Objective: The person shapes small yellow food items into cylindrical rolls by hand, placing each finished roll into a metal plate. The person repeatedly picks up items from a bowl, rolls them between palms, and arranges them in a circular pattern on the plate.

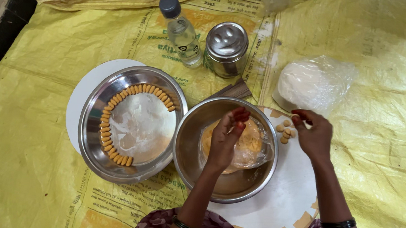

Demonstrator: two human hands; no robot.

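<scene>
My left hand (228, 136) reaches into a steel bowl (193, 167) and its fingertips pinch at yellow dough (252, 143) wrapped in clear plastic. My right hand (314, 134) hovers over a round white board (279, 195), fingers curled beside a few small yellow dough pieces (285, 132); whether it holds one I cannot tell. To the left, a second steel plate (93, 133) carries a curved row of several small dough pieces (108, 129) along its rim and a clear plastic sheet (142, 125) in the middle.
A clear bottle with a grey cap (182, 32) and a lidded steel tin (226, 48) stand at the back. A plastic bag of white flour (312, 82) lies at the back right. Yellow woven sacking (29, 112) covers the floor. A white disc (79, 102) lies under the left plate.
</scene>
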